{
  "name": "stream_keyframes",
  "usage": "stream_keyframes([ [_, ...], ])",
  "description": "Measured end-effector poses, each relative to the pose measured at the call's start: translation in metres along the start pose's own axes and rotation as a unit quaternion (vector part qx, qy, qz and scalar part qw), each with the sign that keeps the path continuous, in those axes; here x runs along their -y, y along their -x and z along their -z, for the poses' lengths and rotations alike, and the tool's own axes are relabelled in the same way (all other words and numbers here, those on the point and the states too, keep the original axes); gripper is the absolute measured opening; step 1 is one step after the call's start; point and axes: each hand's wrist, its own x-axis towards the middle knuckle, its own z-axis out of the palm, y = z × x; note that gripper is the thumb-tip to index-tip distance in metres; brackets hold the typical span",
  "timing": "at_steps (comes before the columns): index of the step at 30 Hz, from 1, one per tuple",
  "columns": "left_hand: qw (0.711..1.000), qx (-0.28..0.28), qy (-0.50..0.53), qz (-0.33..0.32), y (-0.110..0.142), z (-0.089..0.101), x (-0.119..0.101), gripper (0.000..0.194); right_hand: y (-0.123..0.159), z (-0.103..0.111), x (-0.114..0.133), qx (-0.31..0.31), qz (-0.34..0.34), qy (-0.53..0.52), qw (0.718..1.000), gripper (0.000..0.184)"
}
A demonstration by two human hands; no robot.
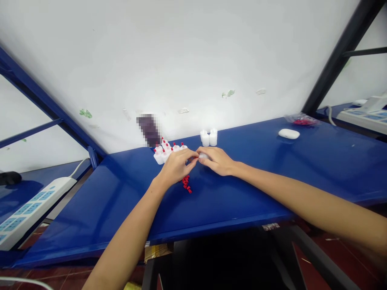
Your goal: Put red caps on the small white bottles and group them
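My right hand is closed around a small white bottle, lying on its side with its narrow end toward my left hand. My left hand pinches a small red cap at that end, with thumb and forefinger. Whether the cap is seated on the tip cannot be made out. Loose red caps lie in a little pile just below my left hand. Beyond it, several white bottles with red caps stand grouped, partly hidden by the hand. White bottles without red caps stand upright behind my right hand.
A blurred-out dark object leans near the wall behind the capped bottles. On the right of the blue table are a white oval case and a clear bag with red pieces. A power strip lies at left.
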Motion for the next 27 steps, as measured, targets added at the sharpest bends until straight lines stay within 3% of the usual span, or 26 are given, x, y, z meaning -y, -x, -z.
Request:
stream_keyframes([
  [5, 1.000, 0.018, -0.005, 0.003, 0.003, -0.014, 0.000, 0.024, -0.002, -0.002, 0.005, -0.005, -0.067, -0.016, 0.998, 0.037],
  [9, 0.998, 0.035, -0.030, 0.031, 0.004, -0.019, -0.003, 0.016, -0.002, -0.003, 0.012, -0.017, -0.090, 0.010, 0.996, 0.033],
  [15, 0.994, 0.038, -0.097, 0.024, 0.003, -0.022, -0.010, 0.016, -0.002, -0.004, 0.012, -0.027, -0.085, 0.037, 0.995, 0.022],
  [19, 0.993, 0.035, -0.114, 0.012, 0.002, -0.019, -0.010, 0.015, -0.001, -0.005, 0.008, -0.044, -0.070, 0.005, 0.997, 0.025],
  [23, 0.992, -0.024, -0.120, 0.037, 0.002, -0.002, 0.002, 0.022, -0.001, -0.002, 0.003, -0.034, -0.060, -0.055, 0.996, 0.032],
  [27, 0.970, -0.104, -0.193, 0.105, 0.005, 0.019, 0.023, 0.029, -0.001, -0.001, -0.003, -0.030, -0.091, -0.072, 0.993, 0.036],
])
